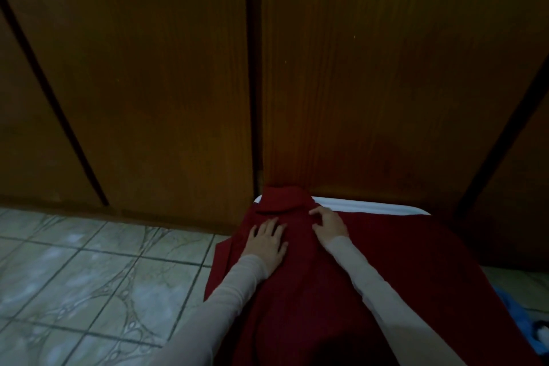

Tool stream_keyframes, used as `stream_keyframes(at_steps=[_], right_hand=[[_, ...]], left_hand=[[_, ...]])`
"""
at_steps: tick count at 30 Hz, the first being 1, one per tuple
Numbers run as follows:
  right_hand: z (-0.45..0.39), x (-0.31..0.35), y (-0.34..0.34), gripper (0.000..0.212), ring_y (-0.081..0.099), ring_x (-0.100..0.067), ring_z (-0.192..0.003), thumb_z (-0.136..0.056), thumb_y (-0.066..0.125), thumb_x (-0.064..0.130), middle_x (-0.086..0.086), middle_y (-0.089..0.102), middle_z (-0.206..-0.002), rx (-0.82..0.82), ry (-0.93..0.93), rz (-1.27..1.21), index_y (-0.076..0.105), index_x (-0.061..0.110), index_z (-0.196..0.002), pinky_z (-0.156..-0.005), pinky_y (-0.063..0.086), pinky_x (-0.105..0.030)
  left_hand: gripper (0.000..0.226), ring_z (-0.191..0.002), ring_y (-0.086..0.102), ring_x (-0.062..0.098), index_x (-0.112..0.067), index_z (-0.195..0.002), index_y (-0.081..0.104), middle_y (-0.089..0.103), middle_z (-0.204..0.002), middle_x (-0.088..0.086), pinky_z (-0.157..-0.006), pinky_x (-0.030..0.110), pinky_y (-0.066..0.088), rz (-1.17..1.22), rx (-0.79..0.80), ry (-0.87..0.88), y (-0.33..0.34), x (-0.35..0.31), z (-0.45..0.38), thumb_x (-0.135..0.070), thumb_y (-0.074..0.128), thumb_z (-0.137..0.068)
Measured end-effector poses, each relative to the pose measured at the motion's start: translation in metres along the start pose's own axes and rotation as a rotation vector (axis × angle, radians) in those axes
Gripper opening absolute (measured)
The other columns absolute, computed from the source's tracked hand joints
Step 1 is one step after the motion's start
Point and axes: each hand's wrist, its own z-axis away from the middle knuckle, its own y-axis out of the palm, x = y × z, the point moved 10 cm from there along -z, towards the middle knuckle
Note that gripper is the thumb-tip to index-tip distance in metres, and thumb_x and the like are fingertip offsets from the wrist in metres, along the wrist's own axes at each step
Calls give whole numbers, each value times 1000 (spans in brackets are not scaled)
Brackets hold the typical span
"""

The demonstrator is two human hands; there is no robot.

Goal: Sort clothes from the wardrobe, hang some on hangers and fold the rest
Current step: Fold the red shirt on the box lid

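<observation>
A: What is seen in the head view?

B: A dark red garment (371, 276) is spread over a white surface (371, 205) in the lower right of the frame, its collar end turned toward the wooden wardrobe doors (178, 83). The left hand (267, 242) is laid flat on the cloth, fingers straight and spread, nothing gripped. The right hand (328, 223) is placed just beside it near the collar; its fingers are curled onto the fabric, though whether cloth is pinched cannot be told.

A: How should the step be done well?

B: Folding is probably being prepared. The cloth should be smoothed outward from the middle, and the edge hanging off at centre left drawn up before any fold is made.

A: And the room?

B: Pale patterned floor tiles (89, 276) are seen at lower left, the closed doors fill the upper frame, and something blue (517, 318) is glimpsed at the lower right edge. The light is dim.
</observation>
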Motion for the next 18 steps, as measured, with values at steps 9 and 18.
stream_keyframes(at_steps=[9, 18], right_hand=[[-30, -8, -11, 50, 45, -26, -126, -90, 49, 51, -4, 55, -128, 113, 261, 73, 48, 19, -129, -112, 13, -45], [-53, 15, -9, 40, 50, -30, -116, -83, 61, -4, -15, 48, -129, 121, 159, -551, 51, 13, -118, -78, 42, -25]], left_hand=[[53, -145, -5, 17, -21, -150, 3, -3, -157, 1, -116, 37, -7, 60, 143, 2, 15, 0, -3, -36, 21, -102], [55, -144, -15, 15, -22, -150, -1, -13, -157, 1, -114, 39, -12, 69, 211, 6, 22, 1, -6, -36, 21, -102]])
